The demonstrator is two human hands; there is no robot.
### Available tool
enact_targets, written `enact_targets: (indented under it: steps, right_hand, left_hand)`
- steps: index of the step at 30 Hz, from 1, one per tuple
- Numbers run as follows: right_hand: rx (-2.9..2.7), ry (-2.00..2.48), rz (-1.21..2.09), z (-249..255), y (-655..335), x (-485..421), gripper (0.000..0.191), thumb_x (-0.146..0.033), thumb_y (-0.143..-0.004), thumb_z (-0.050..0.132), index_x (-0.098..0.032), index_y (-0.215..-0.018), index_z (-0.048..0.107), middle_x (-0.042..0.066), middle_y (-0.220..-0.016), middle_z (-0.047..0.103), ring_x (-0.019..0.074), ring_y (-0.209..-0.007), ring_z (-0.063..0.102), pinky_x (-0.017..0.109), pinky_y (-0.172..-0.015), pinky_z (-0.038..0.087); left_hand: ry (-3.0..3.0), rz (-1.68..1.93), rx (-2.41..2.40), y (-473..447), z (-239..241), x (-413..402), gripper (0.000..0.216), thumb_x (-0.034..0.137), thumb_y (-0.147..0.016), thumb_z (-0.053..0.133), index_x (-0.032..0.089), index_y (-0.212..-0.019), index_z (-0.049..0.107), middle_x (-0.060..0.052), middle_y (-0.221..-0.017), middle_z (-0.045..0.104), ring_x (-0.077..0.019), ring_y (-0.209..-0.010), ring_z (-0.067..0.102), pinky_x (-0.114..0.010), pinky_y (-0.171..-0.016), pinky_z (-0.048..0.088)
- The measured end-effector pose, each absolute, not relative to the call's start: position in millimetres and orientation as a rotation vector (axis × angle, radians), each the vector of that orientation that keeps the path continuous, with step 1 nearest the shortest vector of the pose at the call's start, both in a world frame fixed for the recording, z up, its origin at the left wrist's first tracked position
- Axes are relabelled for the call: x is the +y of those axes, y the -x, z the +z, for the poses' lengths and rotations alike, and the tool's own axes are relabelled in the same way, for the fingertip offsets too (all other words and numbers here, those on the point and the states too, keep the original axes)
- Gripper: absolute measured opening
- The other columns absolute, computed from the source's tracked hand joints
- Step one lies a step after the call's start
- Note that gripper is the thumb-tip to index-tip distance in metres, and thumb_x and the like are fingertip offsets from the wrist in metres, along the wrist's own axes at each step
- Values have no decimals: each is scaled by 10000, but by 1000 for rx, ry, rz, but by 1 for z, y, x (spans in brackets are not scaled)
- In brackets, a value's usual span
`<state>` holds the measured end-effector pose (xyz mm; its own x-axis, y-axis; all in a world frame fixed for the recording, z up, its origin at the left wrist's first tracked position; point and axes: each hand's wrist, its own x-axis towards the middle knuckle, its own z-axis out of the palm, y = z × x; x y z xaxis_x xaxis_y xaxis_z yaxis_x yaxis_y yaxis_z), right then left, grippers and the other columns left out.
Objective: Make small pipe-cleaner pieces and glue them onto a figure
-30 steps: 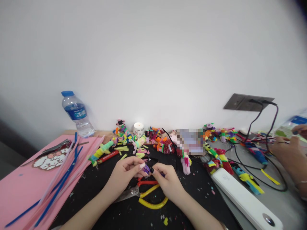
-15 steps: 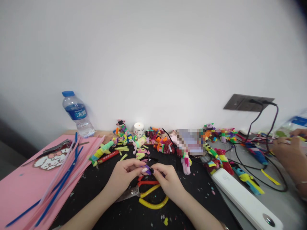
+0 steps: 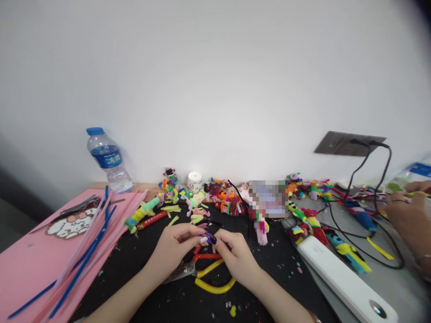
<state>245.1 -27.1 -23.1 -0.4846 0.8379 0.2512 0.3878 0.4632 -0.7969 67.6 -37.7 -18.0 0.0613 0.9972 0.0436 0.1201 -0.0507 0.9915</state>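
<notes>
A short purple pipe cleaner (image 3: 209, 238) is pinched between both hands over the black mat. My left hand (image 3: 180, 244) closes thumb and fingertips on its left part. My right hand (image 3: 232, 251) grips the other end close by, and its fingers partly hide the piece. Under my hands lie scissors (image 3: 215, 287) with yellow and red handles, their blades pointing left beneath my left forearm. Just beyond my fingers are cut yellow-green pipe cleaner pieces (image 3: 171, 209) and pink bits (image 3: 202, 225).
Colourful pipe cleaner dolls (image 3: 232, 204) line the wall around a white cup (image 3: 194, 182). On the left, blue pipe cleaners (image 3: 90, 251) rest on a pink sheet (image 3: 27, 264) near a water bottle (image 3: 109, 159). A white device (image 3: 346, 278), cables and another person's hand (image 3: 404, 211) are at right.
My fingers have shifted very slightly on the purple pipe cleaner, which stays in both hands. The other person's hand at right has moved a little.
</notes>
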Motion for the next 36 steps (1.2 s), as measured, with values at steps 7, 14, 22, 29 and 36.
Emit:
enact_targets:
  steps: [7,14,22,29,36]
  right_hand:
    - [-2000,1022,1024,-21,-246,-25,299,-230,-869,422,-153,-600,529,-48,-534,398,87,-515,362,205,-497,264]
    - [-2010,1015,1048,-22,-246,-25,292,-211,-861,436,-150,-596,544,-46,-534,418,84,-513,376,201,-500,274]
    - [-1898,984,1132,-24,-244,-28,271,-220,-887,405,-156,-662,542,-56,-522,398,78,-481,345,192,-476,269]
    - [-2038,946,988,-21,-240,-33,229,-171,-881,404,-170,-707,554,-50,-554,432,80,-501,378,191,-511,294]
    - [-2074,1040,832,-29,-240,-31,238,-168,-873,386,-176,-638,423,-47,-569,392,87,-528,374,202,-517,268]
  left_hand:
    - [-1711,1094,1248,-61,-17,-36,107,275,-720,652,218,-725,743,-22,-698,718,-169,-641,637,-239,-618,483]
    - [-1881,1051,1235,-58,-11,-37,157,180,-757,584,220,-692,721,-1,-665,684,-138,-616,609,-205,-605,445]
    - [-1317,1051,1123,-67,-21,-38,299,234,-695,659,209,-993,675,-27,-801,697,-171,-708,631,-273,-681,490]
    - [-1296,1099,1017,-71,-25,-37,170,301,-756,629,163,-701,711,-18,-763,601,-116,-660,564,-233,-645,482]
    - [-840,1126,956,-71,-25,-39,252,367,-747,654,118,-712,650,-25,-643,653,-98,-543,598,-220,-579,514]
